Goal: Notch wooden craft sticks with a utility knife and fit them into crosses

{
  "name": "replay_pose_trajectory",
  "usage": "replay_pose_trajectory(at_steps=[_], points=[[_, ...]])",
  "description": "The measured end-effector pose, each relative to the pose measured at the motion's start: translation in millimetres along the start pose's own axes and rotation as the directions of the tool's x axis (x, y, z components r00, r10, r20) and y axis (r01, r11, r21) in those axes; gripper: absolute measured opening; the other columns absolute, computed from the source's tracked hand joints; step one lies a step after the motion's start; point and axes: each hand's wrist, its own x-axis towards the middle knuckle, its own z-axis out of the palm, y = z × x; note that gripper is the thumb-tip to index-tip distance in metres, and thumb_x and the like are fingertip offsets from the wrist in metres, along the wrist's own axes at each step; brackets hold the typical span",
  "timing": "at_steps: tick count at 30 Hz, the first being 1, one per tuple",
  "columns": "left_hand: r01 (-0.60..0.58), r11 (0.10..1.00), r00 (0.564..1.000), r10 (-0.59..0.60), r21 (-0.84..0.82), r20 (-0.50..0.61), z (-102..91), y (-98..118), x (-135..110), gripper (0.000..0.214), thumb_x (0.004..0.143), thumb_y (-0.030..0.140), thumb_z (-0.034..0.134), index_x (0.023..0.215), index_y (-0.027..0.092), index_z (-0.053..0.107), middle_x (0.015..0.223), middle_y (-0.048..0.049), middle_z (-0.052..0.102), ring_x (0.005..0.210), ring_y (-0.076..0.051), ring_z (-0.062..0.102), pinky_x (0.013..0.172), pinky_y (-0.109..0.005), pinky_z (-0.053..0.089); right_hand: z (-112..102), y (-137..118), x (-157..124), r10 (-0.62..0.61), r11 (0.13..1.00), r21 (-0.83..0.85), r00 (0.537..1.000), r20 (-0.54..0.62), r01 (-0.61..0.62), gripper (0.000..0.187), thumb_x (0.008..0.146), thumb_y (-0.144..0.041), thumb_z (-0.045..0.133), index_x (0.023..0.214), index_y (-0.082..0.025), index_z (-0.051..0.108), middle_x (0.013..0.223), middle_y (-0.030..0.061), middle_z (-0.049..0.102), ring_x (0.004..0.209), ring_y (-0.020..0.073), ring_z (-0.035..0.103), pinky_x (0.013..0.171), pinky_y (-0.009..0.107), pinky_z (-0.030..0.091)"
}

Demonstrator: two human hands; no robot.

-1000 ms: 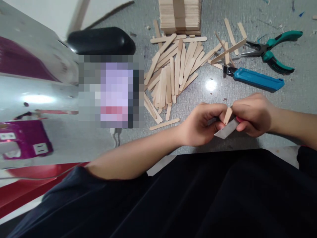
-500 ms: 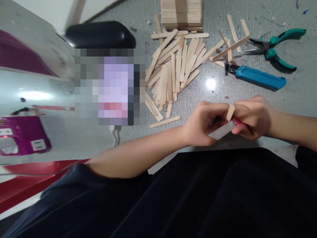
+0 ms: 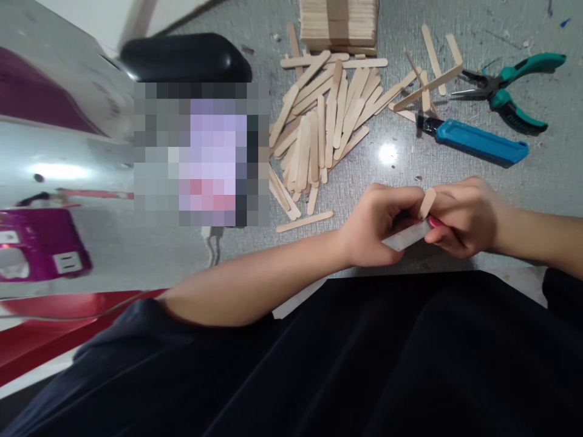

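Close together over the near part of the table are my two hands. My left hand (image 3: 380, 224) is closed, its curled fingers around a wooden craft stick (image 3: 427, 203), whose rounded end sticks up between the hands. In my right hand (image 3: 464, 215) a flat grey metal blade (image 3: 405, 235) is pinched near a small pink patch by the thumb. The blade slants toward my left palm and lies against or just below the stick; the exact contact is hidden by my fingers.
Beyond my hands lie a heap of loose craft sticks (image 3: 314, 133) and a banded stack of sticks (image 3: 314, 27). A blue utility knife (image 3: 483, 142), green-handled pliers (image 3: 494, 88) and several joined sticks (image 3: 428, 88) are at the right. A black case (image 3: 186, 57) and purple power socket (image 3: 40, 246) stand left.
The blade has turned a little, its free end now slightly higher. The stick's end has shifted slightly up and right. Both hands keep their hold, and the whole view has moved a little.
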Motion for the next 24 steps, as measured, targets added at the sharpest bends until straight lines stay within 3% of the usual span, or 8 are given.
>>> replay_pose_trajectory(at_steps=[5,10,12,14,16,18,21,24], points=[[0.069,0.997,0.998,-0.069,0.029,0.015,-2.0,2,1,0.037,0.084,0.015,0.084,0.078,0.024,0.049,0.062,0.0087,0.044,0.056,-0.008,0.031,0.05,-0.028,0.029,-2,-1,4,-0.001,0.996,0.084,1.0,0.005,0.001,0.082,0.118,-0.083,0.015,0.098,-0.025,0.069,0.072,0.0025,0.058,0.06,0.0188,0.038,0.06,0.04,0.023],[0.172,0.982,0.984,-0.174,-0.082,-0.03,-1.5,4,4,0.041,0.093,0.032,0.096,0.078,0.021,0.059,0.069,0.0041,0.061,0.059,-0.009,0.051,0.053,-0.024,0.041,-14,8,16,-0.118,0.927,0.343,0.987,-0.109,0.149,0.069,0.125,-0.068,0.033,0.082,-0.023,0.064,0.073,0.0013,0.064,0.06,0.0152,0.047,0.059,0.037,0.026],[0.285,0.936,0.956,-0.293,-0.204,-0.008,-1.3,7,7,0.045,0.093,0.042,0.099,0.081,0.021,0.062,0.072,0.0022,0.068,0.059,-0.009,0.06,0.053,-0.022,0.048,-19,12,21,-0.095,0.835,0.54,0.994,-0.047,0.105,0.069,0.125,-0.069,0.037,0.083,-0.023,0.068,0.075,0.0014,0.068,0.063,0.0149,0.056,0.062,0.034,0.035],[0.393,0.854,0.915,-0.402,-0.341,0.048,-1.9,10,10,0.048,0.09,0.048,0.102,0.087,0.019,0.064,0.075,0.0007,0.073,0.06,-0.011,0.068,0.052,-0.022,0.056,-22,13,23,-0.04,0.682,0.731,0.997,0.066,-0.021,0.071,0.124,-0.07,0.035,0.089,-0.024,0.074,0.079,0.0019,0.072,0.069,0.0158,0.064,0.069,0.031,0.046],[0.454,0.782,0.88,-0.467,-0.428,0.079,-3.1,13,12,0.051,0.086,0.05,0.106,0.093,0.017,0.067,0.077,-0.0007,0.076,0.061,-0.013,0.073,0.053,-0.023,0.063,-21,11,25,0.003,0.526,0.842,0.99,0.143,-0.124,0.074,0.124,-0.073,0.031,0.093,-0.022,0.075,0.079,0.0026,0.073,0.074,0.0166,0.066,0.078,0.031,0.053],[0.476,0.747,0.864,-0.496,-0.464,0.086,-4.2,15,13,0.053,0.083,0.05,0.108,0.095,0.016,0.069,0.077,-0.0014,0.076,0.063,-0.014,0.075,0.054,-0.024,0.066,-20,8,25,0.023,0.441,0.884,0.987,0.161,-0.155,0.075,0.122,-0.076,0.032,0.091,-0.021,0.072,0.078,0.0026,0.071,0.075,0.0165,0.065,0.085,0.032,0.056],[0.48,0.729,0.86,-0.502,-0.488,0.096,-4.2,15,13,0.055,0.081,0.051,0.109,0.092,0.016,0.069,0.075,-0.0007,0.076,0.064,-0.015,0.076,0.055,-0.023,0.067,-20,5,25,0.024,0.435,0.888,0.987,0.156,-0.151,0.074,0.121,-0.076,0.036,0.085,-0.021,0.069,0.077,0.0027,0.07,0.074,0.0167,0.064,0.086,0.032,0.057],[0.459,0.739,0.873,-0.478,-0.494,0.097,-3.9,14,13,0.055,0.082,0.053,0.109,0.088,0.017,0.067,0.074,0.0,0.075,0.065,-0.014,0.077,0.054,-0.021,0.067,-24,7,25,-0.003,0.511,0.85,0.988,0.154,-0.131,0.069,0.124,-0.069,0.034,0.09,-0.023,0.073,0.079,0.003,0.072,0.072,0.0172,0.067,0.074,0.032,0.054]])
